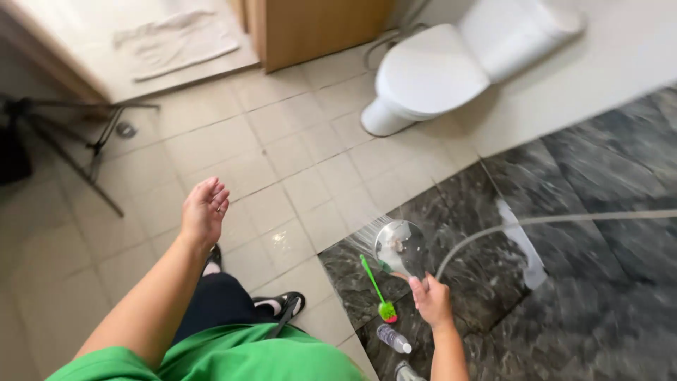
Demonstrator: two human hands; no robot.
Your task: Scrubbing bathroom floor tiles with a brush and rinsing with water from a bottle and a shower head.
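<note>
Chrome round shower head (400, 247) with water spraying from its face sits in the right hand (431, 302), fingers wrapped shut around the handle just below the disc, so the grip is clamped on the handle and the head rises up and slightly left from the fist. Its long axis runs from the palm toward the pale tiled floor (282, 162), spray fanning out leftward over the tile edge. Grey flexible hose (550, 220) leaves the handle and arcs away to the right across the dark marbled stone surface (599, 282), well apart from anything else. Left hand (204, 210) is raised far to the left, empty, fingers loosely apart and slightly curled, touching nothing; the right hand is plainly the nearer one to the shower head. Just beside the right hand, to its left, a green-handled brush (376, 288) lies slanted on the dark stone, bristle end nearest the camera. Below it a clear plastic bottle with white cap (393, 339) lies on its side; a second bottle at the bottom edge is cut off. White ceramic toilet (430, 74) stands at the far side, lid down, next to a wooden cabinet panel (317, 28). Dark tripod legs (84, 152) spread at far left. Nothing stands between spray and floor.
</note>
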